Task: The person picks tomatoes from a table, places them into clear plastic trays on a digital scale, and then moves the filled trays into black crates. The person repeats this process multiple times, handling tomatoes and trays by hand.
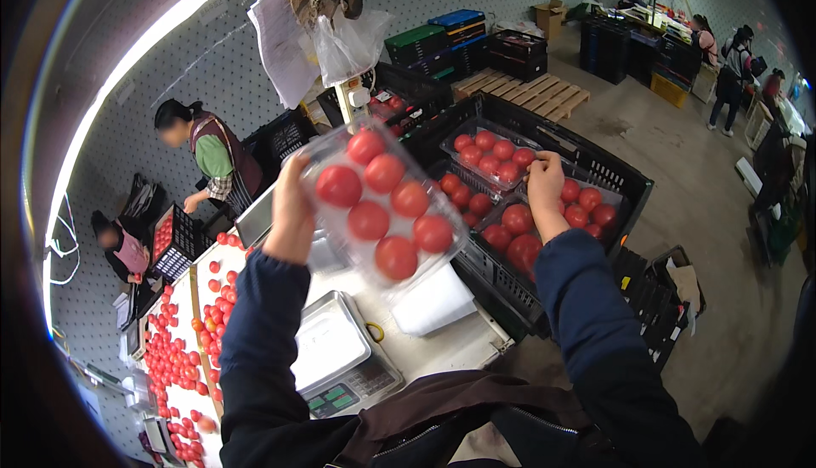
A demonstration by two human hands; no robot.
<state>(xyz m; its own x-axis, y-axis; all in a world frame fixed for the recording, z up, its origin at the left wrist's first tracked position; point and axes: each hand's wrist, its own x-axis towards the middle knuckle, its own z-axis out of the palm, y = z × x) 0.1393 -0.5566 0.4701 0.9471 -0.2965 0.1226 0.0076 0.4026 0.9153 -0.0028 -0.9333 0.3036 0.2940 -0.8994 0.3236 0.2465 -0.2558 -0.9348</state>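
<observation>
My left hand (292, 213) grips the left edge of a clear plastic punnet (331, 238) with several red tomatoes (368, 220) inside. It is held tilted above the table, slightly blurred. My right hand (546, 190) pinches the right end of a second tomato punnet (491, 152) over a black plastic crate (561, 139). That punnet sits higher than the other filled punnets (519, 232) in the crate. My right wrist partly hides them.
A digital scale (344, 347) and white sheets (433, 302) occupy the white table (456, 353). Loose tomatoes (172, 366) spread along its left. A post with a hanging plastic bag (347, 47) rises ahead. Co-workers (220, 143) stand at left; a wooden pallet (523, 92) lies beyond.
</observation>
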